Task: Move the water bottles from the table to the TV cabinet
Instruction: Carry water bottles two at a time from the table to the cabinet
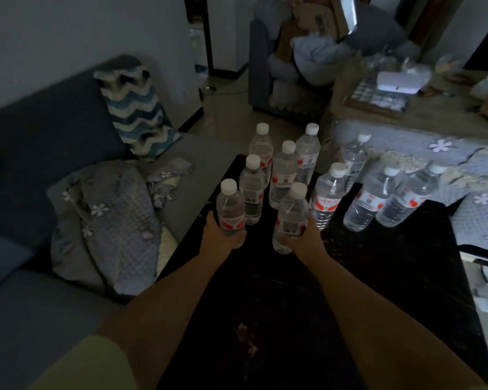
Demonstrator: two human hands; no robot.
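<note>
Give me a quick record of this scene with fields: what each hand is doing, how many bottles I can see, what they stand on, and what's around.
left hand: left hand grips a capped water bottle low on its body
right hand: right hand grips a second capped bottle
bottles in view: ten, all with white caps
free bottles: eight, upright, e.g. one just right of the right-hand bottle
surface: dark table
left of table: grey sofa with a zigzag cushion and a quilted blanket
lighting: dim

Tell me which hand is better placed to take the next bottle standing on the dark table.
Neither yet: the left hand and right hand each already grip a clear plastic water bottle; once freed, the right is nearer.
</note>
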